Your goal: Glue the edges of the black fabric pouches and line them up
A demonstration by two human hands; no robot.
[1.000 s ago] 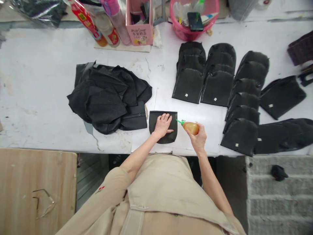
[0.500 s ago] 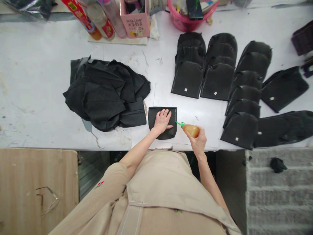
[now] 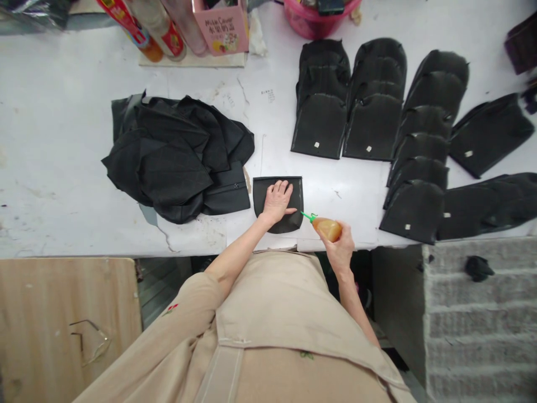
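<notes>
A black rounded fabric piece (image 3: 290, 224) lies flat near the table's front edge, its straight side facing away from me. My left hand (image 3: 277, 201) rests on it with fingers stretched out. A thin pale line shows along the piece's right edge. My right hand (image 3: 340, 246) is wrapped round a squeeze bottle (image 3: 327, 228) of amber liquid. The bottle is tilted, and its green nozzle tip is at the right edge of the piece. A heap of loose black fabric pieces (image 3: 176, 157) sits to the left.
Overlapping rows of black rounded pieces (image 3: 321, 123) cover the right of the white table (image 3: 54, 140). Along the back stand bottles (image 3: 155, 28), a pink box (image 3: 224, 28) and a pink basket (image 3: 316, 22). Glasses (image 3: 94, 341) lie on a wooden surface at lower left.
The nozzle tip has moved slightly down the right edge of the black piece toward me. The left hand stays flat on it. The whole view has shifted a little.
</notes>
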